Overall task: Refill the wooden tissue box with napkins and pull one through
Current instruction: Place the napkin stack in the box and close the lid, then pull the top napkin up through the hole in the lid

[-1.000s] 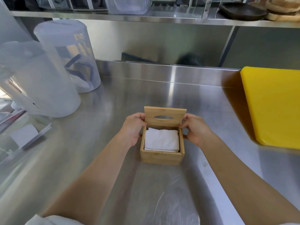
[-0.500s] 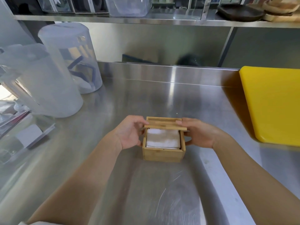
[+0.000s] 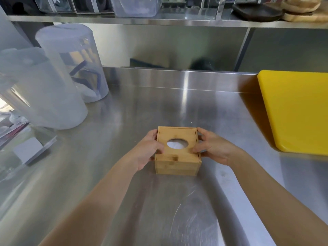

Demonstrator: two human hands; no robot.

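The wooden tissue box [image 3: 177,164] stands on the steel counter [image 3: 159,110], its hinged lid [image 3: 177,134] lying flat and closed on top. White napkins [image 3: 177,144] show through the oval hole in the lid; none sticks out. My left hand [image 3: 147,150] grips the box's left side, thumb resting on the lid by the hole. My right hand [image 3: 211,148] grips the right side, thumb on the lid's front right edge.
Two tall translucent plastic containers [image 3: 71,63] stand at the back left. A yellow cutting board [image 3: 298,110] lies at the right. A clear lidded bin [image 3: 26,151] sits at the left edge. A steel shelf [image 3: 159,22] with tubs and dark dishes runs overhead.
The lid has swung from upright down onto the box and now lies shut. Both hands followed it down and now clasp the box's sides.
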